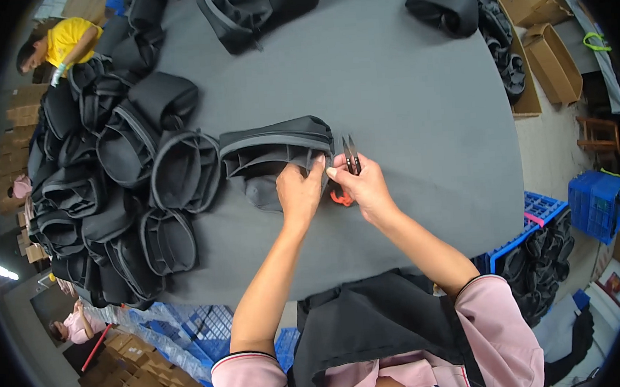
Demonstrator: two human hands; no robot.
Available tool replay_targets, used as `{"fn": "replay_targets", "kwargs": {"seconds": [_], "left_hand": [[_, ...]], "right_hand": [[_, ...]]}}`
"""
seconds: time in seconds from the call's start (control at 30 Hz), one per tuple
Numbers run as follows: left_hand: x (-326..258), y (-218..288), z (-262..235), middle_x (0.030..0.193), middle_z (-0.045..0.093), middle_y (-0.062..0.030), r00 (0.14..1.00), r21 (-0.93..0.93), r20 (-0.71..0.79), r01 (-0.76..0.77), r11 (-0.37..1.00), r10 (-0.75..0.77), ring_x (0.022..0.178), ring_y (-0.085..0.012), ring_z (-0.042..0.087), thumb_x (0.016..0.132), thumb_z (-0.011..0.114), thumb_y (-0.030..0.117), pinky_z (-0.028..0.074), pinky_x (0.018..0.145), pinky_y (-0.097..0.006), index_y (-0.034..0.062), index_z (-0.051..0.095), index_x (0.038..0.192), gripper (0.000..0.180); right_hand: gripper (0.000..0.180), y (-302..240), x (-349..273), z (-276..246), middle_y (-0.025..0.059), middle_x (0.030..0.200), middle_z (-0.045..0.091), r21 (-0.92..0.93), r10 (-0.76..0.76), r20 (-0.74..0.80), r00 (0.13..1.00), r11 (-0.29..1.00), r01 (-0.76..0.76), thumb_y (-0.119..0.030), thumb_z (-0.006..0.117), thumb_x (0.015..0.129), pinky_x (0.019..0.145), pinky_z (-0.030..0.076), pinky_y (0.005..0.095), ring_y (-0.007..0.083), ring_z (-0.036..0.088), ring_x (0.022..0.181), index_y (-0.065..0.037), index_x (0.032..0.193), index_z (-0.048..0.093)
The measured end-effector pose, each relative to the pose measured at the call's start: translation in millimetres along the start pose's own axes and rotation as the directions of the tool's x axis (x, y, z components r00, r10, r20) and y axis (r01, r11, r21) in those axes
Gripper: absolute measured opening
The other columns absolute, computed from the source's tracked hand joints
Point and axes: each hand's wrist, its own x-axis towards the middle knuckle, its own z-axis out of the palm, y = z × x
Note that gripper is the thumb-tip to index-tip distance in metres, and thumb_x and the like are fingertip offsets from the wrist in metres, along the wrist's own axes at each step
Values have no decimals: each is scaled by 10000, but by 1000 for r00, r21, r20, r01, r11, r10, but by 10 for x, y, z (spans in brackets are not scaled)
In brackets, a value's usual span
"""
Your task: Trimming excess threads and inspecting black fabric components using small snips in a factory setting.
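Note:
A dark grey zippered pouch with inner dividers lies on the table in front of me, its opening toward me. My left hand reaches into that opening, fingers closed on the pouch's right end. Close beside it, my right hand holds a pair of thread snips, dark blades pointing away from me. A red-orange loop shows under this hand, perhaps part of the snips. The right thumb and fingertip meet at the pouch's right edge; whether they pinch a thread is too small to tell.
Several similar pouches are heaped on the left of the grey table. More lie at the far edge, including one pouch at far right. Cardboard boxes and blue crates stand right. A person in yellow works far left.

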Motion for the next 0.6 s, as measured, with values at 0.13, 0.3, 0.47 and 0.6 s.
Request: {"fn": "replay_targets", "kwargs": {"seconds": [0.13, 0.3, 0.47, 0.6], "left_hand": [[-171, -22, -17, 614, 576, -176, 998, 39, 26, 50, 998, -51, 585, -321, 563, 751, 671, 341, 431, 589, -403, -54, 547, 637, 429], [-194, 53, -26, 635, 576, -165, 991, 105, 88, 90, 990, -99, 609, -313, 574, 750, 674, 320, 435, 593, -399, -41, 547, 641, 398], [-239, 41, -9, 657, 584, -158, 991, 136, 112, 51, 989, -67, 625, -321, 582, 749, 674, 311, 442, 601, -399, -33, 553, 649, 378], [-254, 6, 9, 655, 582, -154, 994, 158, 102, 19, 987, -35, 624, -326, 581, 748, 674, 305, 443, 600, -402, -31, 552, 643, 373]], "right_hand": [[311, -19, -325, -276, 75, 816, 612, -656, -219, -6, 976, 738, 162, -168, 626, 818, 650, 478, 289, 166, 609, 719, -80, 1089, 504], [298, -111, -414, -385, 70, 859, 626, -753, -323, 120, 939, 586, 298, -215, 633, 814, 673, 485, 325, 208, 623, 754, -79, 1057, 527], [230, -162, -298, -388, 64, 870, 641, -776, -290, 122, 949, 569, 273, -215, 652, 791, 653, 479, 317, 187, 619, 736, -75, 960, 585], [237, -135, -235, -466, 64, 857, 653, -710, -125, 82, 989, 689, 146, -225, 662, 783, 650, 478, 317, 189, 624, 743, -86, 963, 596]]}}
